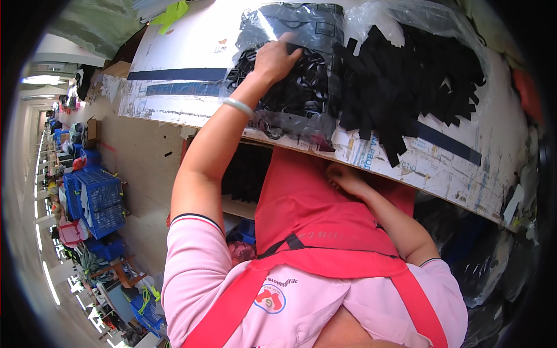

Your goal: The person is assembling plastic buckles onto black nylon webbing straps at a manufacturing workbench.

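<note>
The bench (191,35) lies bare to the left of the left hand (275,58). To its right, a clear plastic bag (301,93) of black rings and a heap of black strips (406,81) crowd the surface, touching each other.

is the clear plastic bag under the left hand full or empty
Partly full: black rings show through the clear plastic bag lying flat on the table, where the left hand presses.

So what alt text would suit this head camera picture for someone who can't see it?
A person's left hand reaches into a clear plastic bag of black rings on a worn worktable, beside a pile of black fabric strips. Their right hand rests on a red apron.
</note>
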Tool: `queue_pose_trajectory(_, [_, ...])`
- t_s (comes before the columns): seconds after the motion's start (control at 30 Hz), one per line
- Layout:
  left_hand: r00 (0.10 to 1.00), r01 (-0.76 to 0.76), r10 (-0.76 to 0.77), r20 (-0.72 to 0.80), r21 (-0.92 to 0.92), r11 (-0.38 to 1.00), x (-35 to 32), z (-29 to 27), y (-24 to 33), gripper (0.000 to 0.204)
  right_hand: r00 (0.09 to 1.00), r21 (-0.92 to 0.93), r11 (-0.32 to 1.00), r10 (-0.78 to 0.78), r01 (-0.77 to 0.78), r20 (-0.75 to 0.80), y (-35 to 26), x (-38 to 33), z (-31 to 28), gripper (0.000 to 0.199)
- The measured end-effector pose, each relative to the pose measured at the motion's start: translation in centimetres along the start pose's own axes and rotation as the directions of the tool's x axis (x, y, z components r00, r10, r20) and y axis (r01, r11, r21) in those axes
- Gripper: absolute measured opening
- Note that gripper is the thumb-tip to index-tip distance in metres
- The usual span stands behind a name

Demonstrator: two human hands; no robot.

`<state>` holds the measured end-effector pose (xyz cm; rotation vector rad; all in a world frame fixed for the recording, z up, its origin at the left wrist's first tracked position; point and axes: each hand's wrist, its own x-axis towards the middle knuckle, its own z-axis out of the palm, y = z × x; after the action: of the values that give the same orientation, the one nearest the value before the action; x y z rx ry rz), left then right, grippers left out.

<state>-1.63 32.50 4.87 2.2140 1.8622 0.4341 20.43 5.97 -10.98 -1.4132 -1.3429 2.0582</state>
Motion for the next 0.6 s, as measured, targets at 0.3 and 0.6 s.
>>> queue_pose_trajectory(0.3, [0.999, 0.022, -0.005, 0.039, -0.430, 0.902, -4.4, -4.7, -3.7, 0.054, 1.000, -0.024, 1.000, 0.018, -0.018, -0.004, -1.4, -0.8, 0.2, 0.013])
queue_pose_trajectory(0.6, [0.901, 0.266, -0.118, 0.418, -0.745, -0.611, -6.9, -4.0, -3.7, 0.027, 0.999, -0.086, 0.995, -0.048, 0.048, -0.001, -1.5, -1.2, 0.5, 0.012])
